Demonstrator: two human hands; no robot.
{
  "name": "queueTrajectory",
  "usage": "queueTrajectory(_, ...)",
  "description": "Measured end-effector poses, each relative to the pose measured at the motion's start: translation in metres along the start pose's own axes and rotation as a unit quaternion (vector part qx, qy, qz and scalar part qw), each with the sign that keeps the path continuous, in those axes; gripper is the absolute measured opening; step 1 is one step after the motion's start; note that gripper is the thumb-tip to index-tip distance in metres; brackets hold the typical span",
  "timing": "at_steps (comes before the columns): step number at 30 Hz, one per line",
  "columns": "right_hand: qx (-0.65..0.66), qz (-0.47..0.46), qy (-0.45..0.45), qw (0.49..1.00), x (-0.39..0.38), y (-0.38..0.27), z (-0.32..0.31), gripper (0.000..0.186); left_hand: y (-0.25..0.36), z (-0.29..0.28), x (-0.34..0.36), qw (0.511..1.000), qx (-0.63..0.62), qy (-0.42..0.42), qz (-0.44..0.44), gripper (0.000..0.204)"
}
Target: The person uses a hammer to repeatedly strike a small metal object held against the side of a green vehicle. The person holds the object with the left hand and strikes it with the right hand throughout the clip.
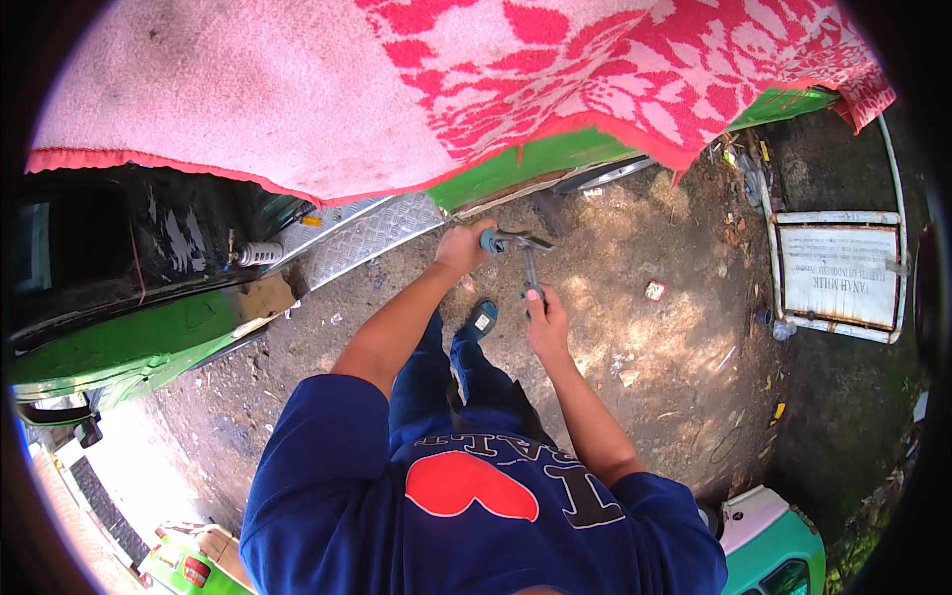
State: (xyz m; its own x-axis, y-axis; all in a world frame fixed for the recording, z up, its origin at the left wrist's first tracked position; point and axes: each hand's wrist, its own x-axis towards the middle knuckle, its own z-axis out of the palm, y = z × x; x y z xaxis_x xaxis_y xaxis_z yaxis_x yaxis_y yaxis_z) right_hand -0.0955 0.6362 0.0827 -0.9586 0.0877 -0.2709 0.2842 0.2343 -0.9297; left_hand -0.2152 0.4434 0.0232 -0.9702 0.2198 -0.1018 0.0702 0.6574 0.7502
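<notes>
My left hand point(459, 248) is closed on a teal-handled tool point(488, 241) with a metal part point(517, 239) pointing right. My right hand point(545, 322) grips a slim metal tool point(531, 266), its far end meeting or overlapping the metal part at my left hand; their exact kinds are unclear. Both hands are over the dirt ground point(645, 377), below the green vehicle panel point(496, 178) draped with a pink patterned cloth point(248, 89).
A silver tread-plate step point(352, 238) and a spray can point(259, 254) are at the left, beside a dark vehicle opening point(89, 228). A white metal-framed sign point(833, 273) leans at the right. Litter dots the ground; a teal-and-white vehicle point(769, 555) is at lower right.
</notes>
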Motion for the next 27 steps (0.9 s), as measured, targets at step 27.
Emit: queueTrajectory(27, 0.131, 0.095, 0.024, 0.987, -0.017, 0.014, -0.027, 0.022, 0.009, -0.001, -0.014, 0.999, 0.04, -0.016, 0.019, 0.047)
